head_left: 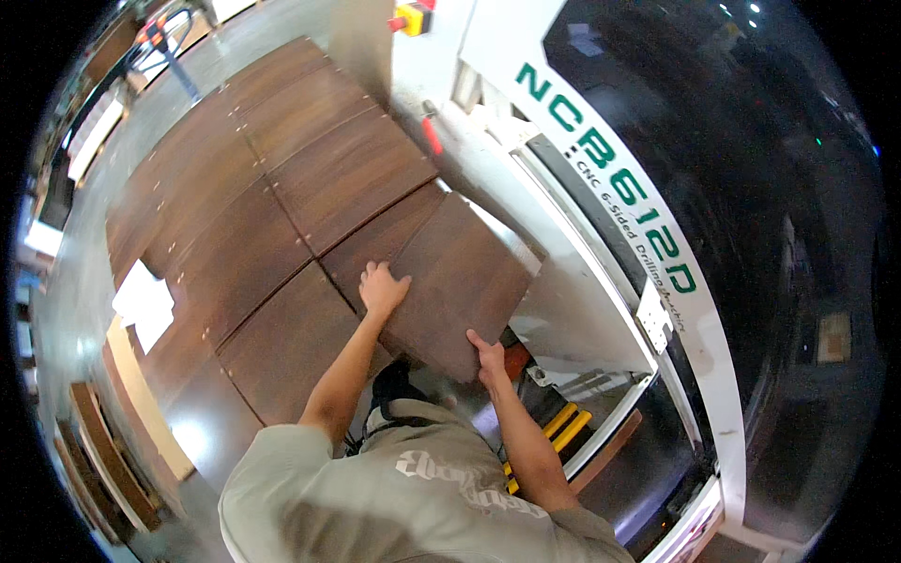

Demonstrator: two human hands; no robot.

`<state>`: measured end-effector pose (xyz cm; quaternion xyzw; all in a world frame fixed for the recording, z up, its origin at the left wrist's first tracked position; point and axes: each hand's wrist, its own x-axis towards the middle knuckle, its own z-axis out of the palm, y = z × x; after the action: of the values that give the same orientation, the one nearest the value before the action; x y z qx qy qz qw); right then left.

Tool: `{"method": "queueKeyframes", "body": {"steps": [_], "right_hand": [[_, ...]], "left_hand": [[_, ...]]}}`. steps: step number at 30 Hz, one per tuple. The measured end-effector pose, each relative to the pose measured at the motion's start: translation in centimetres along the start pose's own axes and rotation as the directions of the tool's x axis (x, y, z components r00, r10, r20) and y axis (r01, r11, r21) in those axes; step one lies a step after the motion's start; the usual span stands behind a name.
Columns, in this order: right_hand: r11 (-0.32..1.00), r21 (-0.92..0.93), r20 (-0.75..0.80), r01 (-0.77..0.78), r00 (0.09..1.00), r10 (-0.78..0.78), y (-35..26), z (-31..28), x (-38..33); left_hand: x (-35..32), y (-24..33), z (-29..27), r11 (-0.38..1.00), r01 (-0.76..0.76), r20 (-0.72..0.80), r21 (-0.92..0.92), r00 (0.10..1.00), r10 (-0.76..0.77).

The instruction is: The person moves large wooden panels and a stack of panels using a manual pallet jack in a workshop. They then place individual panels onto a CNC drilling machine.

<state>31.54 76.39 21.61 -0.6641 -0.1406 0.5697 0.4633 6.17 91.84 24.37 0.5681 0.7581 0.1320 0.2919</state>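
Observation:
A dark brown wood-grain panel (pixel 469 277) lies turned at an angle over the near right part of a stack of similar panels (pixel 328 178). My right hand (pixel 488 358) grips its near right edge, thumb on top and the other fingers mostly hidden below. Beside the loose panel's left edge, my left hand (pixel 383 289) rests on the brown surface. Its fingers are stretched out, with the thumb apart and pointing at that edge.
A white machine (pixel 563 253) with a dark window stands close on the right. Yellow bars (pixel 563 432) sit low beside my right forearm. White paper sheets (pixel 145 305) lie on the stack's left side. Further left are leaning boards (pixel 103 460); a pallet jack handle (pixel 169 56) stands far left.

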Motion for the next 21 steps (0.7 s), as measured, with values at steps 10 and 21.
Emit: {"method": "queueKeyframes", "body": {"steps": [10,21], "right_hand": [[0.883,-0.446,-0.268,0.149,0.919,-0.29,-12.9,-12.0,-17.0],[0.462,-0.763,-0.645,-0.452,0.489,-0.587,-25.0,-17.7,-48.7]], "left_hand": [[-12.1,7.4,2.7,0.713,0.454,0.773,-0.534,0.604,0.194],[-22.9,18.5,8.2,0.836,0.081,0.832,-0.543,-0.084,0.549]]}}
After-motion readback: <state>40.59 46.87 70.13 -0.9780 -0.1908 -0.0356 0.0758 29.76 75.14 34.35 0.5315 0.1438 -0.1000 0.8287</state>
